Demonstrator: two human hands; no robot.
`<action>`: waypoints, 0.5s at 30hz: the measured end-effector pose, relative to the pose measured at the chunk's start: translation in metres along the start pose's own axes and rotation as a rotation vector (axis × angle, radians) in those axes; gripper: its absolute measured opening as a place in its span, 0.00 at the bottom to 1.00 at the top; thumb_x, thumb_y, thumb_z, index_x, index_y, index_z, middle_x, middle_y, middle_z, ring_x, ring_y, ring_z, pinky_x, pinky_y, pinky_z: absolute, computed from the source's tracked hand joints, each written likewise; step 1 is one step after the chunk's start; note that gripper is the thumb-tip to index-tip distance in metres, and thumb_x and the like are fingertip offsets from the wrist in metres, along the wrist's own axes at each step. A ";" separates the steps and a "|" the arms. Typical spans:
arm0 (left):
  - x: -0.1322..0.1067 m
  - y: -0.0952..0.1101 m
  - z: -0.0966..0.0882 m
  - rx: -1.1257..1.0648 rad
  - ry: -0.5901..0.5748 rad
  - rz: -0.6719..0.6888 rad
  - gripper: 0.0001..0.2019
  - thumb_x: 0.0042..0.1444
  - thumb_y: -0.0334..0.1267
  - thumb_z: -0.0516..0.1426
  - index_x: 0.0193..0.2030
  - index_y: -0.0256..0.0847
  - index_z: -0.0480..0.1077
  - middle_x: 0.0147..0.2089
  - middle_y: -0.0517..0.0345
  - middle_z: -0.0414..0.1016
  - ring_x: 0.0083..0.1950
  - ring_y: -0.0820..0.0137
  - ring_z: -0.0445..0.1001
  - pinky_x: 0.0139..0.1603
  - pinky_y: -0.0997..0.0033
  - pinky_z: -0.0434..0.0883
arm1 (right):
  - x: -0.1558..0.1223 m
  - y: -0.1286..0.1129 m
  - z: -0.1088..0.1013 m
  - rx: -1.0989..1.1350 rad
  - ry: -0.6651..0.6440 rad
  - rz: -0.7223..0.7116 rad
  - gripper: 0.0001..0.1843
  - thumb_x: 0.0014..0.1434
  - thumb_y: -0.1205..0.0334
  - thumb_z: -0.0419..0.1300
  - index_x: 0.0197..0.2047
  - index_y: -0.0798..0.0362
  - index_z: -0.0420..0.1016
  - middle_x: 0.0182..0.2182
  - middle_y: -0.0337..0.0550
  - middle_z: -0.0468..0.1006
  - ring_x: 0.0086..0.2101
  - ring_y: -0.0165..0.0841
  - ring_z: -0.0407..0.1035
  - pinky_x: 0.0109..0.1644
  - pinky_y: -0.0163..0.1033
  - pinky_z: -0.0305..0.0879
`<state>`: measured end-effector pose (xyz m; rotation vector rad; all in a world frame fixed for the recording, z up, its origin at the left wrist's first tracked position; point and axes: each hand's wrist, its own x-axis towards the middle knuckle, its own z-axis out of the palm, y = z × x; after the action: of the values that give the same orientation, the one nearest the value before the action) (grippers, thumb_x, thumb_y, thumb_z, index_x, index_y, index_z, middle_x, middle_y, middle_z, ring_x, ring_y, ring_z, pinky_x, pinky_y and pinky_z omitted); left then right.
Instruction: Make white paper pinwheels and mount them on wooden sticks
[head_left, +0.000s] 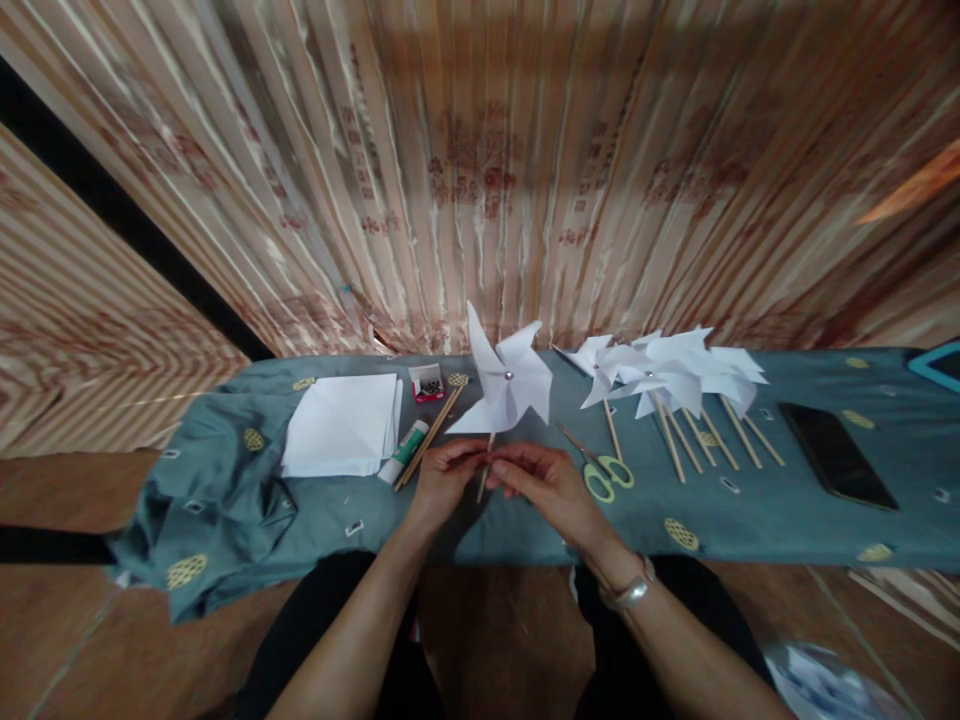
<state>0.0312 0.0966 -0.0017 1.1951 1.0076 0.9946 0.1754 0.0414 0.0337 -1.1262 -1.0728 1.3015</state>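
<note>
The paper pinwheel (517, 395) sits just beyond both hands, its stick (481, 489) running forward between them with a slight rightward lean; left hand (447, 480) and right hand (546, 486), about equally near, pinch the stick below the blades.

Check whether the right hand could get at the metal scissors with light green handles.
Likely yes: the scissors lie close beside the right hand, with nothing visible between them, though its fingertips are at the pale wooden stick of a white paper pinwheel.
</note>
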 end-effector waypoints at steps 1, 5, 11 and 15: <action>0.000 0.000 -0.001 0.012 0.010 0.002 0.08 0.41 0.39 0.65 0.29 0.41 0.80 0.31 0.55 0.81 0.35 0.65 0.77 0.41 0.66 0.72 | -0.001 -0.002 -0.002 -0.028 -0.005 -0.010 0.14 0.50 0.48 0.67 0.32 0.51 0.79 0.22 0.38 0.79 0.22 0.27 0.68 0.27 0.34 0.65; 0.001 -0.003 -0.002 0.020 0.037 0.010 0.07 0.40 0.39 0.66 0.29 0.42 0.80 0.31 0.57 0.81 0.34 0.66 0.76 0.41 0.68 0.71 | 0.002 -0.011 -0.028 -0.080 0.200 -0.108 0.16 0.47 0.47 0.68 0.28 0.52 0.78 0.18 0.38 0.76 0.19 0.27 0.63 0.23 0.34 0.60; 0.000 -0.001 0.002 0.003 0.013 0.024 0.09 0.38 0.42 0.67 0.26 0.40 0.80 0.27 0.59 0.78 0.30 0.69 0.72 0.35 0.71 0.69 | 0.017 -0.004 -0.068 -0.055 0.520 -0.190 0.17 0.45 0.49 0.70 0.35 0.50 0.78 0.29 0.42 0.82 0.32 0.33 0.74 0.36 0.39 0.69; -0.003 0.001 0.004 0.001 -0.029 0.014 0.09 0.40 0.43 0.67 0.27 0.40 0.80 0.28 0.59 0.78 0.31 0.68 0.73 0.36 0.70 0.68 | 0.022 0.005 -0.073 -0.067 0.525 -0.254 0.23 0.46 0.49 0.70 0.43 0.49 0.76 0.42 0.46 0.82 0.44 0.37 0.74 0.51 0.45 0.68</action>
<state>0.0340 0.0932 0.0002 1.2161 0.9786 0.9856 0.2470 0.0624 0.0165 -1.2446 -0.8328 0.7172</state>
